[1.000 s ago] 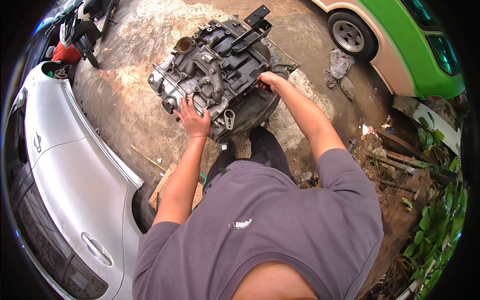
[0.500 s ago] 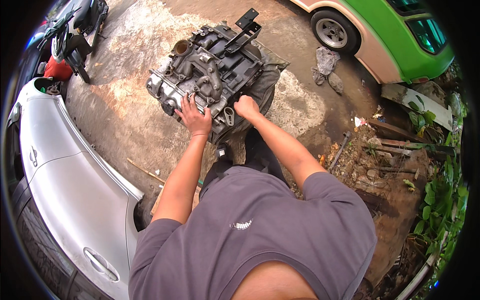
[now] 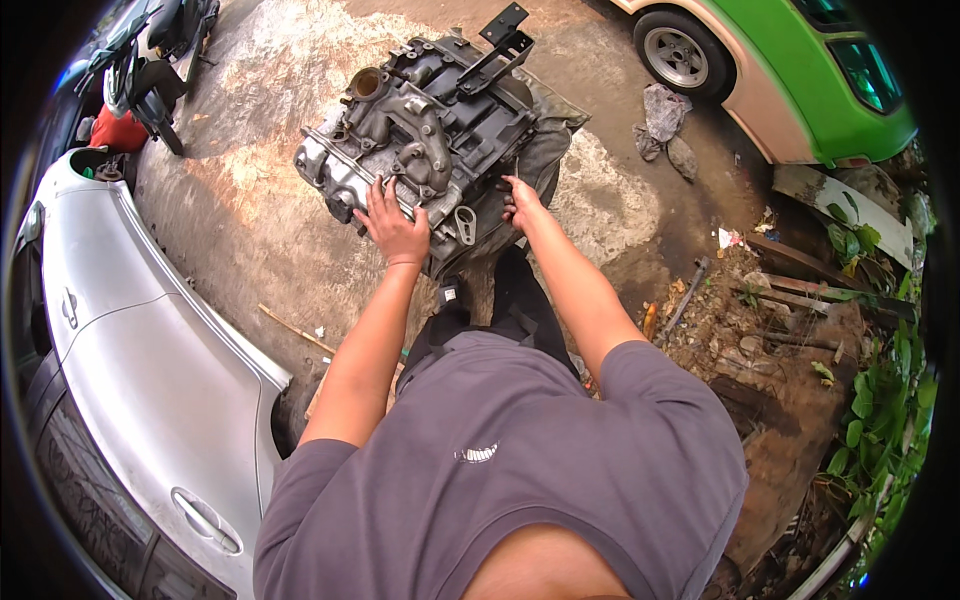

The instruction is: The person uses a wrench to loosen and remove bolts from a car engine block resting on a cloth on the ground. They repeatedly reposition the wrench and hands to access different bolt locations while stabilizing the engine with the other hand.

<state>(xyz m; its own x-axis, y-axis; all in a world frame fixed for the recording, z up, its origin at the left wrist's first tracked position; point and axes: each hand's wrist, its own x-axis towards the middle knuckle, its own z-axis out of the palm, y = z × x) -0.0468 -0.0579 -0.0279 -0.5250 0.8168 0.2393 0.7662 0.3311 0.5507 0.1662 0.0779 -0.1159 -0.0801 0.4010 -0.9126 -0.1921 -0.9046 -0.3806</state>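
A car engine [image 3: 440,120] lies ahead of me on dark cloth, with a manifold and a round port on its upper side. On its near silver cover rests my left hand [image 3: 397,228], open, fingers spread against the metal. My right hand [image 3: 522,207] is closed at the engine's near right side. A thin upright sliver shows above its fingertips, too small to name. Between my hands, a small metal bracket with an oval hole [image 3: 465,226] sits at the engine's near edge.
Dark cloth [image 3: 552,150] hangs out beneath the engine on the right. A silver car [image 3: 160,340] stands close on my left, motorcycles [image 3: 140,85] behind it. At the far right is a green and pink vehicle [image 3: 760,90]. Rubble, planks [image 3: 810,255] and plants [image 3: 860,400] lie right.
My right hand has turned and shifted slightly right, away from the bracket, and its fingers now show. My left hand stays on the cover. The whole view has shifted a little.
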